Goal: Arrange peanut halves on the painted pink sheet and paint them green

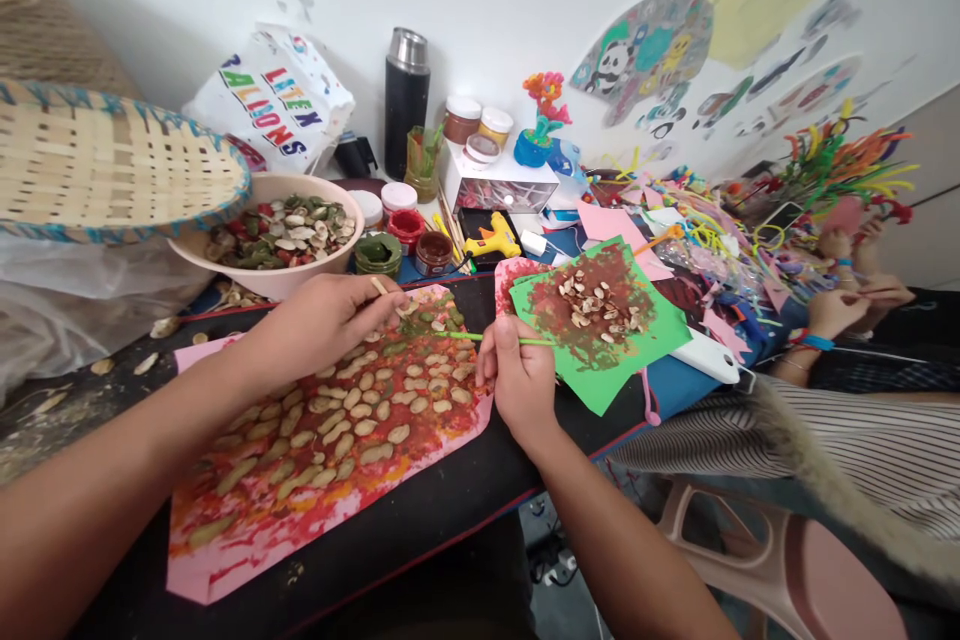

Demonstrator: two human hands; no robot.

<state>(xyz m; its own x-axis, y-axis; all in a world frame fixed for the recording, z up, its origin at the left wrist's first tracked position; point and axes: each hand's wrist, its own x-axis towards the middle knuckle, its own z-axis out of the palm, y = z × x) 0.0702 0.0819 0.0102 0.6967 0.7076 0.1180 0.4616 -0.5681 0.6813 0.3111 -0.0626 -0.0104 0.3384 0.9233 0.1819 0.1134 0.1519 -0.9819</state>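
My right hand point(521, 380) is closed around a thin green paintbrush point(536, 342), its front end pointing left over the pink sheet. My left hand point(330, 320) is pinched near the sheet's top edge; a small pale tan piece point(381, 286) shows between the fingers, and its kind is unclear. Under both hands lies the pink sheet point(199, 570), smeared with red, orange and brown paint. Rows of peanut shells point(360, 410) cover much of it, and some near the top look green. Beside my right hand are green sheets point(592, 385) with brown paint and pale shell pieces point(589, 300).
A pink bowl point(274, 282) of shells stands at left beneath a woven basket point(112, 165). Paint jars point(377, 255), a yellow glue gun point(493, 237) and a black thermos point(406, 105) stand behind. Pipe cleaners and another person's hands point(832, 312) are at right, above a stool point(840, 580).
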